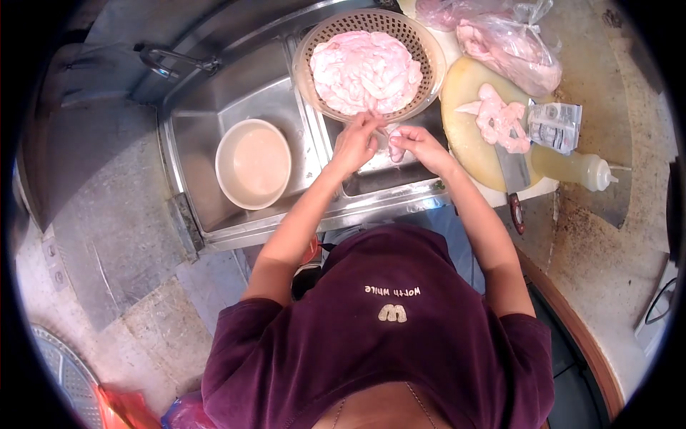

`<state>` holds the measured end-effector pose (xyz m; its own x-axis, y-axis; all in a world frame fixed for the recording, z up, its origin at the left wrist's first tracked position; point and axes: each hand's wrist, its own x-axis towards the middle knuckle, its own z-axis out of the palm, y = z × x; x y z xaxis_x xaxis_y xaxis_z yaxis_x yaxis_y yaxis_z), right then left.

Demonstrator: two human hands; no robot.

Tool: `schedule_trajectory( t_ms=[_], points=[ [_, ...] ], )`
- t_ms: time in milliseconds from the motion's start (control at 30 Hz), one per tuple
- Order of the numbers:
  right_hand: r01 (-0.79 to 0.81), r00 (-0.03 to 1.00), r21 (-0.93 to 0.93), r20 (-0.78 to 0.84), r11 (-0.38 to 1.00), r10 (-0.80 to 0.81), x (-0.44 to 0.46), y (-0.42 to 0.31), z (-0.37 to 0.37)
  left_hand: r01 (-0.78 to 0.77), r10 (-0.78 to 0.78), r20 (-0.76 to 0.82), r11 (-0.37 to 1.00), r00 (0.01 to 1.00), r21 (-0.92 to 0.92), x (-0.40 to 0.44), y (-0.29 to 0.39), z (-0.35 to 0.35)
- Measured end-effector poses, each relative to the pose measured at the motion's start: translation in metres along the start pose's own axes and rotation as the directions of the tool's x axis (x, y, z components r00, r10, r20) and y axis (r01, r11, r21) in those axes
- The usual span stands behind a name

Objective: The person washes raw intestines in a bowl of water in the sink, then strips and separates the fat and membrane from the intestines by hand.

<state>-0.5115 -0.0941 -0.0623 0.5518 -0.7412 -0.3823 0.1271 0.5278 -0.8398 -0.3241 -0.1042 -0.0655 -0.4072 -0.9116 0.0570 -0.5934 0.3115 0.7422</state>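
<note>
My right hand [423, 149] pinches a small pale pink piece of raw meat [395, 149] between thumb and fingers, over the right sink basin. Beside it, my left hand [355, 143] has curled fingers, their tips close together at the upper end of the same piece; they are slightly blurred. Just beyond both hands, a round colander [304, 79] sits over the basin, heaped with pale pink raw meat [364, 71]. To the right, a round cutting board [457, 146] carries more strips of raw meat [496, 118] and a knife [514, 179] with a brown handle.
In the left sink basin [193, 157] stands a round bowl [220, 168] of cloudy liquid, near the faucet [175, 63]. Clear bags of raw meat [507, 53], a printed packet [555, 127] and a squeeze bottle [575, 170] lie around the board. A perforated tray [61, 372] is at lower left.
</note>
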Motion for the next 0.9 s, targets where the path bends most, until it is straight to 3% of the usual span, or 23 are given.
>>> schedule_trajectory(
  t_ms=[33,133,433,533,633,900],
  points=[
    [0.001,1.000,0.024,-0.003,1.000,-0.001,-0.002,-0.004,0.001,-0.170,0.178,-0.027,0.968,0.984,0.182,0.001,0.004,-0.006],
    [0.015,0.999,0.030,0.032,0.999,-0.016,-0.003,-0.014,0.002,-0.382,0.345,0.171,0.871,0.923,0.308,0.012,-0.003,-0.014],
    [0.064,0.991,-0.028,0.122,0.998,-0.060,-0.011,-0.041,-0.014,-0.611,0.484,0.417,0.749,0.769,0.257,0.044,0.007,-0.031],
    [0.057,0.989,-0.042,0.135,0.997,-0.051,-0.010,-0.045,-0.015,-0.632,0.561,0.302,0.734,0.771,0.249,0.042,0.003,-0.019],
    [0.069,0.989,-0.075,0.136,0.995,-0.059,-0.009,-0.052,-0.015,-0.585,0.454,0.426,0.769,0.783,0.255,0.039,0.002,-0.014],
    [0.123,0.983,-0.163,0.156,0.979,-0.098,-0.003,-0.102,-0.009,-0.459,0.375,0.379,0.874,0.846,0.159,0.038,0.007,-0.021]
  ],
)
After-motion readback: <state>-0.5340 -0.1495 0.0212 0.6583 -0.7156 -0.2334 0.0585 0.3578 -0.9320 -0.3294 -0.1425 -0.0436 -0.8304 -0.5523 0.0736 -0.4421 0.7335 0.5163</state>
